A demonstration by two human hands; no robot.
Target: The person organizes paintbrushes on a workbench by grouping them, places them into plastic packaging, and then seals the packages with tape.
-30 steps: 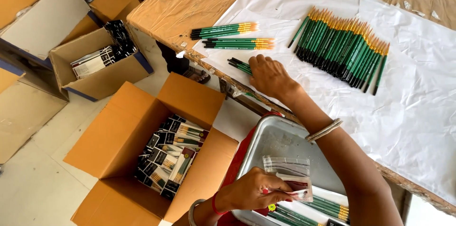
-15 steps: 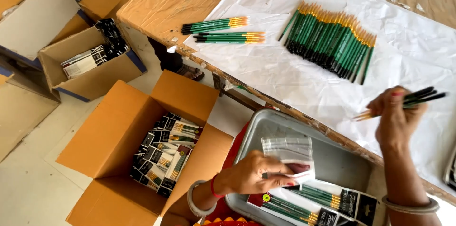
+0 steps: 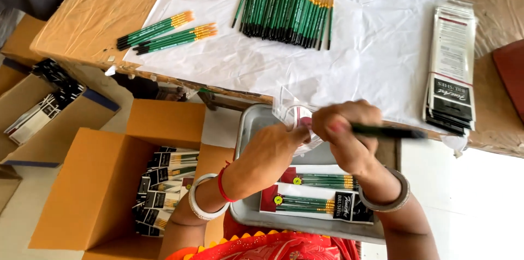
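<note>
My left hand [image 3: 273,151] holds a clear plastic sleeve [image 3: 297,118] by its open end above a grey metal tray [image 3: 256,123] on my lap. My right hand [image 3: 349,134] grips a small bundle of green-handled paint brushes [image 3: 390,131], dark ends pointing right, close against the sleeve's mouth. Two packed brush sleeves [image 3: 316,197] lie in the tray under my wrists. On white paper [image 3: 376,58] on the table lie a long row of loose brushes [image 3: 286,11] and two small bunches [image 3: 164,33].
A stack of flat empty sleeves with black card headers [image 3: 450,69] lies at the table's right. An open orange carton [image 3: 103,183] holds several packed brush sets on the floor at left; another carton [image 3: 43,118] stands beyond it.
My right hand has brought the brush bundle down from over the table to the sleeve held in my left hand. The view has swung right and up.
</note>
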